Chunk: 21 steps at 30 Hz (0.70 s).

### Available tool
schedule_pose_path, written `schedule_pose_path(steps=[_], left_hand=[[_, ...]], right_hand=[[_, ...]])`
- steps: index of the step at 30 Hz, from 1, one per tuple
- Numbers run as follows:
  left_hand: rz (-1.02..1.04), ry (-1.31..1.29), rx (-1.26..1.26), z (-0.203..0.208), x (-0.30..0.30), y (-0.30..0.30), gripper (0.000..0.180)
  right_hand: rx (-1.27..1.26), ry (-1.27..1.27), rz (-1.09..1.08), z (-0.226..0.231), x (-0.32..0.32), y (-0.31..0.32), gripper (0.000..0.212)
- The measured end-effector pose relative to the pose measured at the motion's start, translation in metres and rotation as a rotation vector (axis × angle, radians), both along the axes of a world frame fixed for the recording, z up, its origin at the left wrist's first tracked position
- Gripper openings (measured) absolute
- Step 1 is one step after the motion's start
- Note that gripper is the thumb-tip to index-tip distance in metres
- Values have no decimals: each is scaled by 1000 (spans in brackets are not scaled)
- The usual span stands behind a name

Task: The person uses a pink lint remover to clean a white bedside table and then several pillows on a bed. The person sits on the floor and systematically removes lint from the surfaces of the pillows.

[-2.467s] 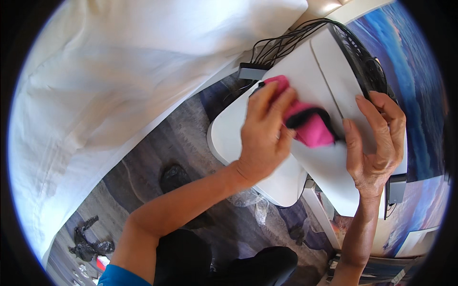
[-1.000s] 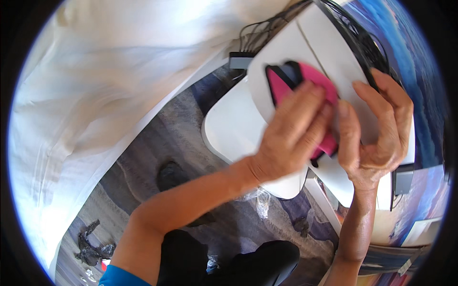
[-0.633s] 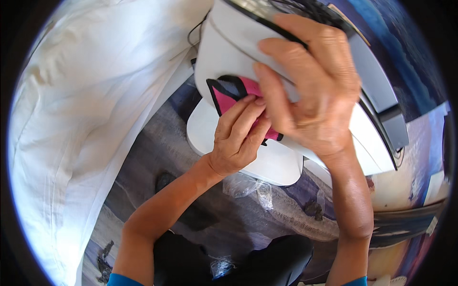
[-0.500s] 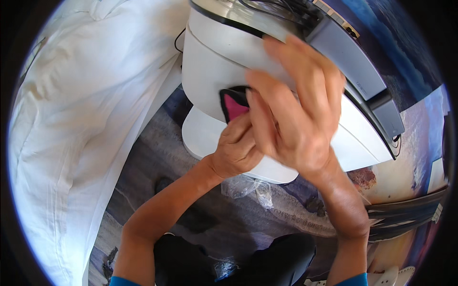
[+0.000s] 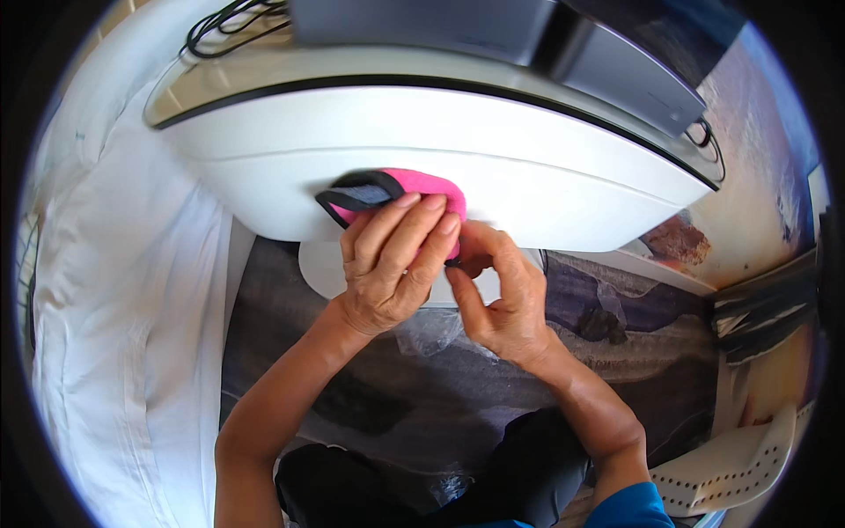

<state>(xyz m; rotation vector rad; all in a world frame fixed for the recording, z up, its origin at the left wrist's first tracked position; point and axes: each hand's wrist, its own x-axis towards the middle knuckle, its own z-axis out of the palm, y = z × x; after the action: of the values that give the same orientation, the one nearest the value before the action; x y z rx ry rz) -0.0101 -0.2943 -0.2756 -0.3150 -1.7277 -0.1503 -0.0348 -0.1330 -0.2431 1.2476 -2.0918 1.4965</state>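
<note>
My left hand (image 5: pixel 387 264) is closed around a soft pink cloth piece with black edging (image 5: pixel 431 183), its fingers lying over the front. A grey-blue inner side shows where the cloth folds open at its left end; whether it is a pouch or a mask I cannot tell. At its lower right edge is my right hand (image 5: pixel 506 304), thumb and bent fingers meeting the black trim, with a gap behind the fingertips. Both hands are held in front of a white curved-front table (image 5: pixel 290 198).
Long grey boxes (image 5: pixel 414 26) and coiled black cables (image 5: pixel 233 31) lie on the table top. A white-covered bed (image 5: pixel 106 334) runs along the left. Clear plastic wrapping (image 5: pixel 427 333) is on the dark patterned floor (image 5: pixel 387 387). A white perforated seat (image 5: pixel 731 471) stands lower right.
The view has turned, and the table now faces me more squarely. My right hand, raised and blurred before, has come down to the cloth's edge. More of the pink cloth shows.
</note>
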Motion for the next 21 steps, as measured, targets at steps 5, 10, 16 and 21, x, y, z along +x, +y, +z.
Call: schedule_pose_path(steps=[5,10,16,21], left_hand=[[-172,-56,-71,12,-23,46,39],[-245,-129,-101,18,-39,83,44],[-209,-95,-179,17,-30,65,62],[-103,-62,-214,8,-26,55,54]], right_hand=[[-143,-77,-147,0,-12,23,20],[-391,-208,-285,-11,-28,58,7],[-546,-266,-300,3,-31,75,11],[-300,83,-372,5,-21,53,28]])
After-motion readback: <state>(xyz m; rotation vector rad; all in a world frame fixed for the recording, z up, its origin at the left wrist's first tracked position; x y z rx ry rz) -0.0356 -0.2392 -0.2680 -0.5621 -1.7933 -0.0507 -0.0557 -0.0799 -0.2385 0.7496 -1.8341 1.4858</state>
